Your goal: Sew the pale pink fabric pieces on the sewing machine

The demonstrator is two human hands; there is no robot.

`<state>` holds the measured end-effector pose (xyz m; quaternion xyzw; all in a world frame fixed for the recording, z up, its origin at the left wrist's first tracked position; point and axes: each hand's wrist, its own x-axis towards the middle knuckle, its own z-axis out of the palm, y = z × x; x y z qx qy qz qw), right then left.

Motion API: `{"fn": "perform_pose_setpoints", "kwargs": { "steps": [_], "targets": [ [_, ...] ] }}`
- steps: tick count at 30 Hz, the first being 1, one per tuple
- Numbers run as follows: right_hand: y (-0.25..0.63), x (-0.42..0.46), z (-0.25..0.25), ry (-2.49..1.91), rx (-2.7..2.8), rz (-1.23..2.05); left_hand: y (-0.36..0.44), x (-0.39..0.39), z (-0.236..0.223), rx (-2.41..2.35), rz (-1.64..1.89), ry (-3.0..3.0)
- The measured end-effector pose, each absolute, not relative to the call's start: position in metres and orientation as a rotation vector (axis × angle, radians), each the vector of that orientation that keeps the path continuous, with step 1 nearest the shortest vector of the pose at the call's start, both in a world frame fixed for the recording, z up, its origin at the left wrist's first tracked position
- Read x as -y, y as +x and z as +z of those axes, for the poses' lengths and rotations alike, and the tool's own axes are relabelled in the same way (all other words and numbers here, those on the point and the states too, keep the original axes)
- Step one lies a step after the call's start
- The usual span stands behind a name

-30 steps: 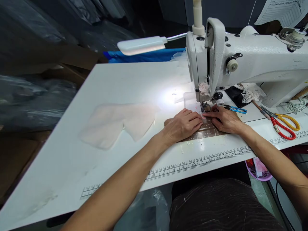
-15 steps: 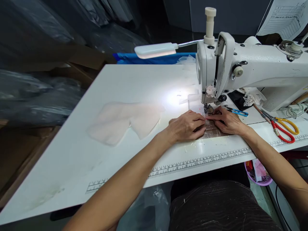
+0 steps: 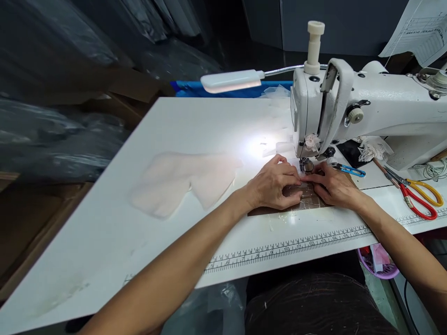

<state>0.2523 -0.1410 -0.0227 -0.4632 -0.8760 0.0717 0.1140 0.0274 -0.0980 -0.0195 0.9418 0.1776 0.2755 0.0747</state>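
In front of the presser foot (image 3: pixel 303 166) of a white sewing machine (image 3: pixel 314 100), both my hands are at a small piece of pale sheer fabric (image 3: pixel 294 163). My left hand (image 3: pixel 277 183) has its fingers bent, their tips pressing the fabric's left side. From the right, my right hand (image 3: pixel 333 187) pinches its near edge, its fingertips almost touching the left ones. Most of the fabric is covered by my fingers. Beneath my hands lies a shiny brown sheet (image 3: pixel 307 199) on the machine bed.
A larger pale fabric piece (image 3: pixel 185 179) lies flat on the white table (image 3: pixel 104 232). Blue thread snips (image 3: pixel 349 170) and scissors with red and yellow handles (image 3: pixel 417 193) are at the right. A lit lamp (image 3: pixel 232 81) hangs over the table. A printed ruler (image 3: pixel 289 249) runs along the front edge.
The view has shifted slightly, so everything sits a little lower and further right. My hands have stayed at the presser foot; more of the brown sheet shows beneath the left one.
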Motion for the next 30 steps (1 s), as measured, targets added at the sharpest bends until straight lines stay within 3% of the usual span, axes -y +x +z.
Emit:
{"fn": "perform_pose_setpoints", "kwargs": {
  "steps": [21, 30],
  "targets": [
    [0.246, 0.144, -0.021, -1.325, 2.54, 0.226, 0.021, 0.1, -0.021, -0.732, 0.548, 3.037],
    [0.261, 0.135, -0.003, -1.385, 2.331, 0.667, 0.02, 0.092, -0.024, -0.777, 0.527, 3.037]
  ]
}}
